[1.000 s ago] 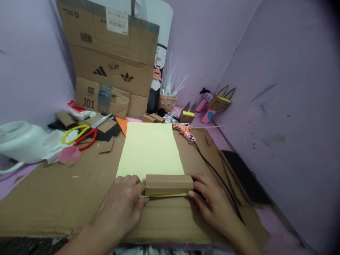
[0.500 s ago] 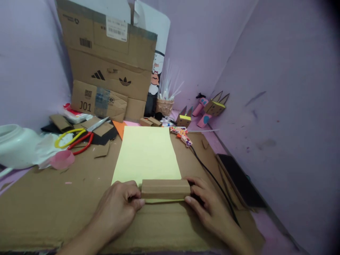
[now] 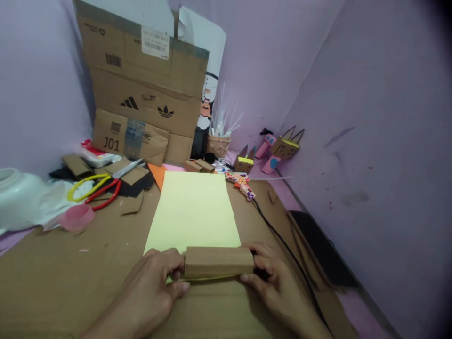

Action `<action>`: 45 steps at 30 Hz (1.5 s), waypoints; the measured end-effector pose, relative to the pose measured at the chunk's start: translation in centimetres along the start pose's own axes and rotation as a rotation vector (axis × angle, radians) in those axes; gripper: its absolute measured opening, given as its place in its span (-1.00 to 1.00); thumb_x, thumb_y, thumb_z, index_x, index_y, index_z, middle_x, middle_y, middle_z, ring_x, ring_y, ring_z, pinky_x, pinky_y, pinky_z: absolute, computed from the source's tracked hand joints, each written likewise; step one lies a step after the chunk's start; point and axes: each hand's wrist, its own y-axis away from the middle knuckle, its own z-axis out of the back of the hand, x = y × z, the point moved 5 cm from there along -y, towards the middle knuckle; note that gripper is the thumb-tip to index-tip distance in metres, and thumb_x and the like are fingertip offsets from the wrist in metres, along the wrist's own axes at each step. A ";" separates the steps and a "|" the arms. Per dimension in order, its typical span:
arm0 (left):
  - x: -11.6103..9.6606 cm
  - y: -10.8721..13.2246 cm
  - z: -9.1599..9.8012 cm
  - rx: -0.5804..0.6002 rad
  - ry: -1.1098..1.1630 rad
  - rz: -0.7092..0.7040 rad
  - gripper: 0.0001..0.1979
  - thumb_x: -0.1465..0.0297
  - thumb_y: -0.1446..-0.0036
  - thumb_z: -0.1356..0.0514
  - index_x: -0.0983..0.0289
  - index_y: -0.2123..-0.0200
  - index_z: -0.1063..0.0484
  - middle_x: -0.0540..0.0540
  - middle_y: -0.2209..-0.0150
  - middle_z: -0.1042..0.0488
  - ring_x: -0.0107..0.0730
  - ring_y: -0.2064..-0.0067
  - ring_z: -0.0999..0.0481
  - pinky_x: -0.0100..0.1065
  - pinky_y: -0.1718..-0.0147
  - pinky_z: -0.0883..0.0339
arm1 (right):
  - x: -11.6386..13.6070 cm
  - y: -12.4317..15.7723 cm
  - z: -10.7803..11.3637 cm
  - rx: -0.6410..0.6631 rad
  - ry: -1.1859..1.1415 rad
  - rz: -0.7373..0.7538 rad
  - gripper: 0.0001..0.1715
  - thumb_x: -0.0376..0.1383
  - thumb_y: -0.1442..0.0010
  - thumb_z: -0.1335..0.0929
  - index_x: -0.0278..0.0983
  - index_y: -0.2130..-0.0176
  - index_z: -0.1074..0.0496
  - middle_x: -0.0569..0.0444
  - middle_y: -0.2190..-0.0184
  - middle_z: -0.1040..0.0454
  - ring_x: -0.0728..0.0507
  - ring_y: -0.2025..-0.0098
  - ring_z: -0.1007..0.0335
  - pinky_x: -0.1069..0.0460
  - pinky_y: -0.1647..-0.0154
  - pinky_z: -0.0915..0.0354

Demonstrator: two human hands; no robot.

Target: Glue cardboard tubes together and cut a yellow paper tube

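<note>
A folded cardboard piece (image 3: 219, 260), long and box-like, lies across the near end of a sheet of yellow paper (image 3: 194, 207). My left hand (image 3: 158, 278) grips its left end, with the thumb low at the paper's near edge. At the right end my right hand (image 3: 271, 278) holds on, fingers curled behind and thumb in front. A thin strip of the yellow paper shows below the cardboard piece. Some fingertips of both hands are hidden behind the cardboard.
Scissors (image 3: 100, 186) with yellow and red handles lie at left beside a pink tape ring (image 3: 76, 217) and a white jar (image 3: 17, 200). A patterned glue gun (image 3: 243, 186) trails a black cord on the right. A dark flat panel (image 3: 323, 247) rests near the wall; cardboard boxes (image 3: 148, 80) stand behind.
The view has shifted slightly, so most things sit a little lower. Both hands keep hold of the cardboard piece; my left thumb has moved slightly down from its front edge.
</note>
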 end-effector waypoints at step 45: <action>0.4 0.0 -0.4 -0.061 -0.120 -0.054 -0.86 0.38 0.04 -0.07 0.22 0.60 -0.27 0.01 0.52 -0.43 -0.23 0.33 -0.39 -0.34 0.38 -0.11 | 0.8 0.4 0.3 -0.003 0.069 0.088 -0.90 -0.39 0.04 -0.42 -0.24 0.40 -0.52 -0.01 0.13 -0.47 -0.24 0.03 -0.28 -0.12 -0.03 -0.12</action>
